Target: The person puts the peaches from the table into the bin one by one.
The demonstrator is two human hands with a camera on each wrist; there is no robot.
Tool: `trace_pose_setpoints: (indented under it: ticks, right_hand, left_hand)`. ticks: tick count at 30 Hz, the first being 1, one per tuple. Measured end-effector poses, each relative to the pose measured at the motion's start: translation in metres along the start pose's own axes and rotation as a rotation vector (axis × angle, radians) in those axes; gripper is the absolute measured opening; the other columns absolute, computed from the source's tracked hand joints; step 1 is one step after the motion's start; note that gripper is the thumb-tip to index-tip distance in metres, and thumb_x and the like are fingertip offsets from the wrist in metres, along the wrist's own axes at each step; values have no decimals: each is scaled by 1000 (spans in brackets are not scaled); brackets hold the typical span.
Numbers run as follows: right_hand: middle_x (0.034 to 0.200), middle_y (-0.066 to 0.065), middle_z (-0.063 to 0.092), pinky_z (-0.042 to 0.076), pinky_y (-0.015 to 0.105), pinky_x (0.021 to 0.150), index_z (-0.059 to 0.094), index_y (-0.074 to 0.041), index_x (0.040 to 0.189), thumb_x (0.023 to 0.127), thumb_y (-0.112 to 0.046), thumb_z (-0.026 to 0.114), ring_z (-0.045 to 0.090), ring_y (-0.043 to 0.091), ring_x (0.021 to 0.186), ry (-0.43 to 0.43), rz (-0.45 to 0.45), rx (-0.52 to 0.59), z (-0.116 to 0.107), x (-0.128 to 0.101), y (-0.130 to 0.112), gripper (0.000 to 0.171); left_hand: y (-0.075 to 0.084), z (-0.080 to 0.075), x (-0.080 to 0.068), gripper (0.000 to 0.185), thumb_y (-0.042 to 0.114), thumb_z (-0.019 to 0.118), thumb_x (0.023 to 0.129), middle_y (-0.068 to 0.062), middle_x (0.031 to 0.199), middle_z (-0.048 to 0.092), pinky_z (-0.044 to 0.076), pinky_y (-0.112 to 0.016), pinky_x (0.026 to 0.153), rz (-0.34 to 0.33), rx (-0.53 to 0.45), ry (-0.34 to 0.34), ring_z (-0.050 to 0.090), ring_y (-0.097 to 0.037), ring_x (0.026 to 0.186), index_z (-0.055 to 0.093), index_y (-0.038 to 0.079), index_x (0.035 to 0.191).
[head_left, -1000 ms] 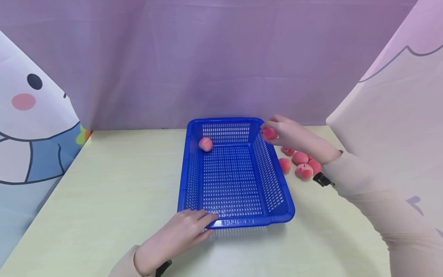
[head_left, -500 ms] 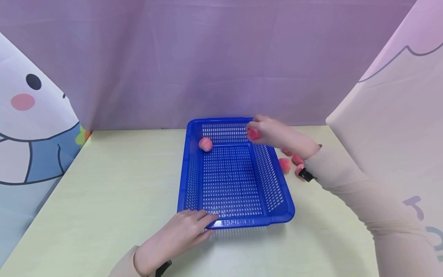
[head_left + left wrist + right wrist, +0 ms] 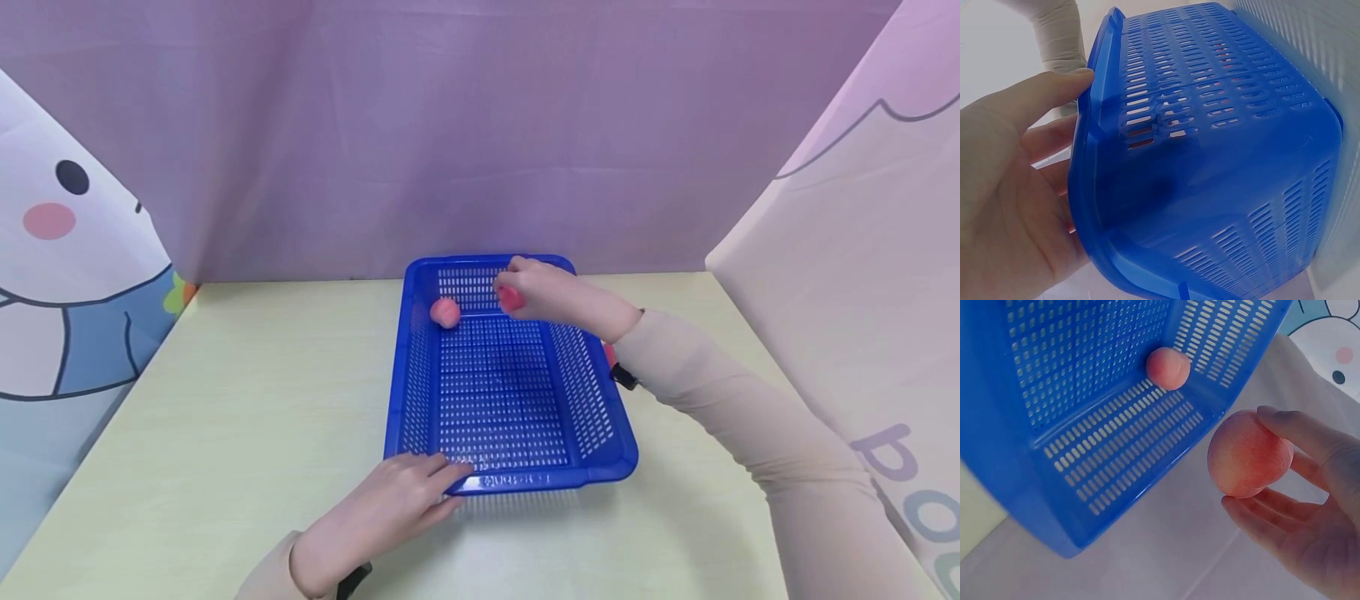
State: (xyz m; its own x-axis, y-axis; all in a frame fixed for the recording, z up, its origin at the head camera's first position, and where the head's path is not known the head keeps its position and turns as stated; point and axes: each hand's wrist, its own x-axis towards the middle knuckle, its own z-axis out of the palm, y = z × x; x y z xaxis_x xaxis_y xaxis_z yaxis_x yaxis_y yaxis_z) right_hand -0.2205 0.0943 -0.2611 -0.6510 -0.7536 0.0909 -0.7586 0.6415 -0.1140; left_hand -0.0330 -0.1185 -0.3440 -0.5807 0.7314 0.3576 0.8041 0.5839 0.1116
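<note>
A blue plastic basket [image 3: 498,392] with slotted walls sits on the table in the head view. My left hand [image 3: 393,500] grips its near rim at the left corner; in the left wrist view the thumb [image 3: 1063,84] lies on one side of that rim, fingers on the other. Over the far end of the basket, my right hand [image 3: 543,292] holds a pink-red peach [image 3: 1249,454] between thumb and fingertips. Another peach [image 3: 446,312] lies inside, in the far left corner.
Part of one more peach [image 3: 609,354] shows outside the basket's right wall, mostly behind the right sleeve [image 3: 697,383]. A purple cloth [image 3: 480,133] hangs behind the pale table [image 3: 300,375]. Printed cloths stand at both sides.
My right hand has carried the peach leftward from the basket's right rim to over its far end. Its sleeve now covers most of the peaches at the right. The left hand stays put.
</note>
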Motion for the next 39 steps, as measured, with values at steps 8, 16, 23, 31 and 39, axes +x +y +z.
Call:
trace_pose_setpoints:
  ticks: [8, 16, 23, 31, 39]
  right_hand:
    - [99, 14, 56, 49, 32, 75, 60, -5, 104, 78, -12, 64, 55, 24, 88, -54, 4, 0, 5, 18, -11, 27]
    - [97, 12, 56, 47, 30, 76, 60, -4, 106, 79, -11, 62, 53, 22, 88, -51, 13, 53, 10, 31, -18, 28]
    - [94, 10, 55, 45, 28, 74, 60, -4, 106, 78, -11, 61, 50, 20, 85, -67, 50, 92, 18, 43, -18, 28]
    - [101, 9, 58, 45, 28, 77, 59, -5, 109, 79, -20, 66, 51, 20, 90, -57, 83, 137, 32, 55, -17, 35]
    - [108, 10, 55, 47, 26, 74, 57, -6, 114, 79, -19, 66, 52, 21, 94, -37, 139, 200, 51, 69, -20, 39]
  left_hand:
    - [0, 0, 0, 26, 25, 65, 78, 1, 83, 64, 48, -22, 60, -26, -17, -32, 60, -9, 70, 63, 10, 100]
    - [-1, 0, 0, 26, 27, 63, 79, 1, 83, 64, 49, -22, 60, -29, -10, -38, 60, -9, 70, 63, 11, 100]
    - [0, 1, 0, 26, 26, 64, 79, 2, 82, 64, 48, -22, 60, -6, 3, -13, 60, -9, 69, 63, 11, 99]
    - [1, 0, 1, 25, 26, 64, 79, 2, 81, 64, 48, -22, 60, -1, -4, -13, 60, -9, 68, 63, 10, 98]
    - [1, 1, -1, 25, 26, 65, 78, 2, 80, 64, 48, -21, 60, -12, 2, -23, 60, -8, 68, 63, 11, 98]
